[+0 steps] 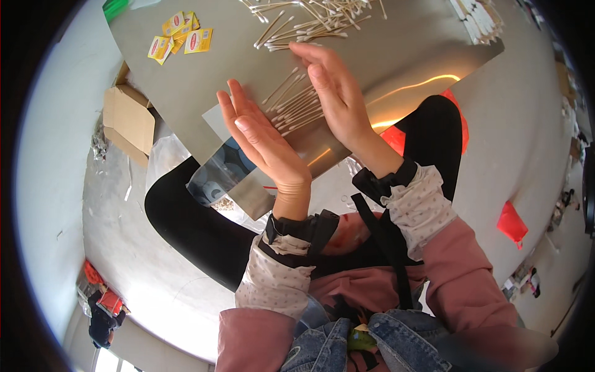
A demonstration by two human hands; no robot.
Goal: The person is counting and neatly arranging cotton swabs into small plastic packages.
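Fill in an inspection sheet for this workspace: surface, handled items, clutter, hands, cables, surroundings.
Surface: shiny, grey metal-looking tabletop.
Handled items: cotton swabs, roughly parallel, between the hands; a looser swab pile beyond.
Clutter: yellow printed packets at upper left; white bundle at upper right, contents unclear.
Hands: left hand and right hand open, flanking the swabs; exact contact unclear.
Cables: nothing seen.
Surroundings: open cardboard box left of the tabletop; red item on the floor, right.
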